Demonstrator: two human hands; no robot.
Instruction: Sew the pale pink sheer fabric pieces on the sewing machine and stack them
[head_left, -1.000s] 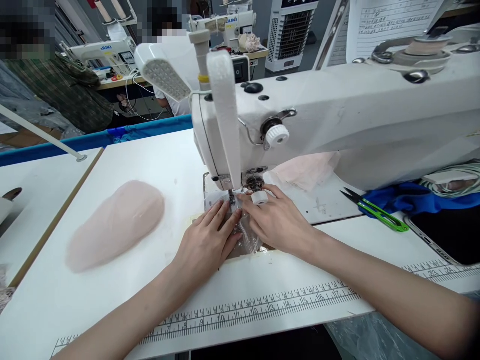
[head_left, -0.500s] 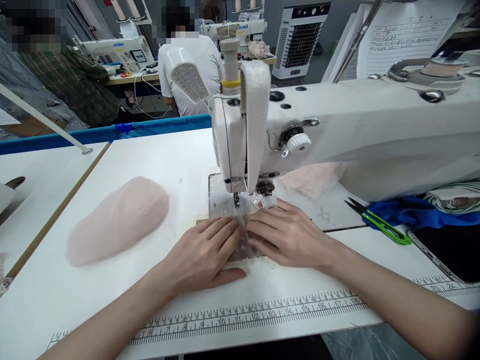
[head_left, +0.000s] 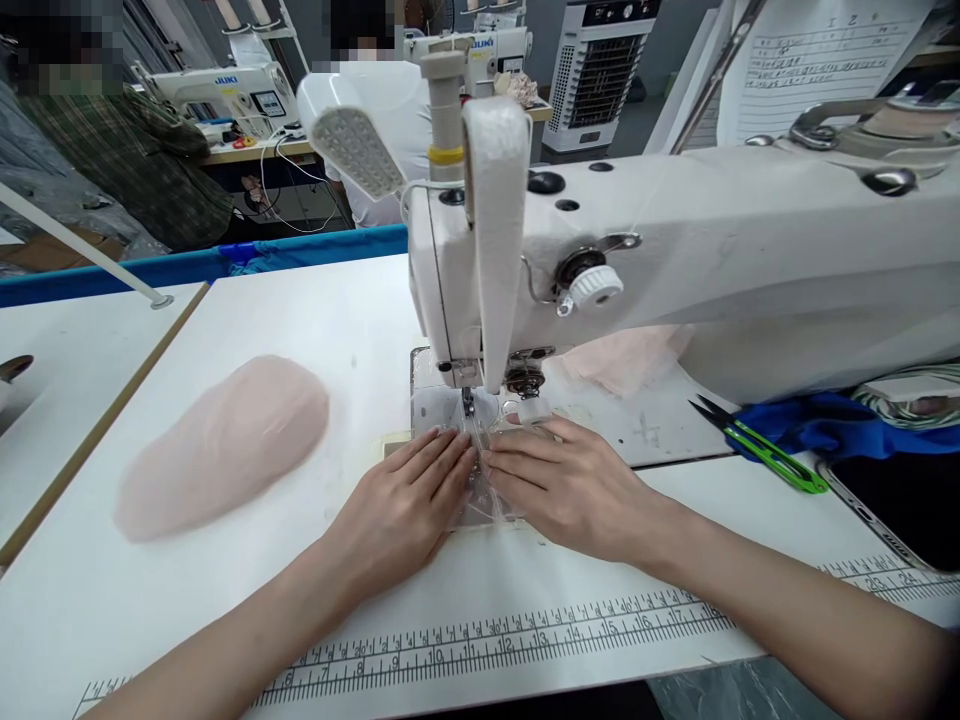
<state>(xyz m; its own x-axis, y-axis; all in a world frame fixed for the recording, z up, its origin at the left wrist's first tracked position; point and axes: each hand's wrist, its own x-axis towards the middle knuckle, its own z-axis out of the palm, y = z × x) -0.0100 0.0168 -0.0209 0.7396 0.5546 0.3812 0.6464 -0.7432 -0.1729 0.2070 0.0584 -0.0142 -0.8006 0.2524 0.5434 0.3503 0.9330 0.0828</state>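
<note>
My left hand (head_left: 409,505) lies flat with fingers stretched on the sewing machine bed, just left and in front of the presser foot (head_left: 468,402). Its thumb is mostly hidden beneath it. Opposite it, my right hand (head_left: 570,485) rests with extended fingers, the fingertips pressing down near the left ones. Between them runs a thin, see-through piece of fabric (head_left: 491,508), reaching toward the needle; its edges are hard to make out. The white sewing machine (head_left: 637,240) stands over both hands.
A pale pink sheer fabric piece (head_left: 225,450) lies on the left of the table. More pink fabric (head_left: 630,358) sits behind the needle. Green-handled thread snips (head_left: 776,455), a blue cloth (head_left: 832,425) and a phone (head_left: 900,500) lie right. Two people sit at machines beyond.
My left thumb, stretched out to the right before, is now tucked in under the hand. My right hand sits slightly lower in view. The whole view has shifted a little.
</note>
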